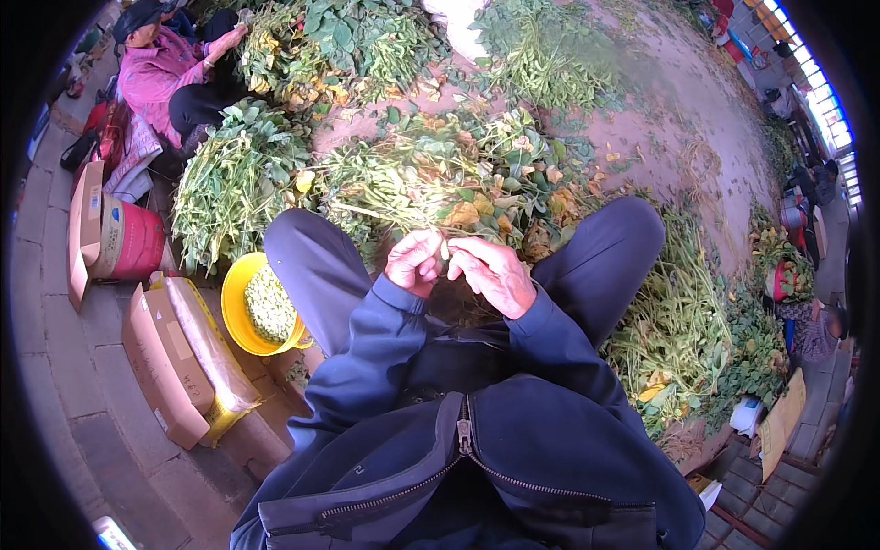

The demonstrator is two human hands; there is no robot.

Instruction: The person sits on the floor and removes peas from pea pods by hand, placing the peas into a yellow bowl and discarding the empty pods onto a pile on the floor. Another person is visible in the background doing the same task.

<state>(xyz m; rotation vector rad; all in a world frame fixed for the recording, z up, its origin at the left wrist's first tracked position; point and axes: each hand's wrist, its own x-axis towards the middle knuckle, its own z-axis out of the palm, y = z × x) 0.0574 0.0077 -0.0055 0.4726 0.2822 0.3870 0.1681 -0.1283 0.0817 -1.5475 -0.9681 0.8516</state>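
Between my knees, my left hand [414, 262] and my right hand [498, 275] meet at the fingertips. A small pale green bean pod [445, 249] is pinched between them, partly covered by the fingers. Just beyond the hands lies a heap of uprooted bean plants [412, 179], with green pods, stems and yellowing leaves. By my left knee a yellow bucket [237, 292] leans slightly, holding many shelled pale green beans [269, 306].
More bean plants lie in piles at left [234, 179], at far centre [557, 62] and by my right leg [680, 316]. Cardboard boxes [161, 357] and a red-and-beige bucket [134, 237] stand at left. A person in a pink shirt [155, 82] sits at upper left, handling plants.
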